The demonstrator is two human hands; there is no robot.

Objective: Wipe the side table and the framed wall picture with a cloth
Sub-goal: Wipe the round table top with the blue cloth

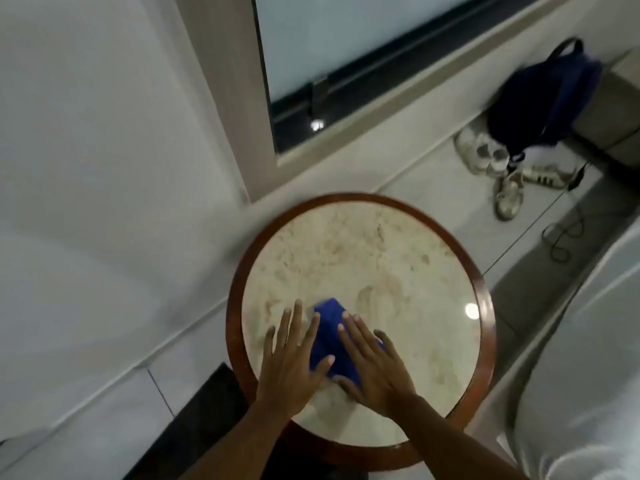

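A round side table [363,251] with a pale marble top and a dark wooden rim fills the middle of the view. A folded blue cloth [329,336] lies on its near half. My left hand [291,362] rests flat on the cloth's left edge, fingers spread. My right hand [372,363] lies flat over its right side, fingers spread and pointing up-left. Both palms press down; neither hand grips the cloth. No framed picture is visible.
A white wall stands to the left. Behind the table is a window [346,64] with a dark frame. A dark backpack [543,102] and several shoes [498,168] lie on the tiled floor at right. A cable [562,237] trails there. White fabric [588,375] is at lower right.
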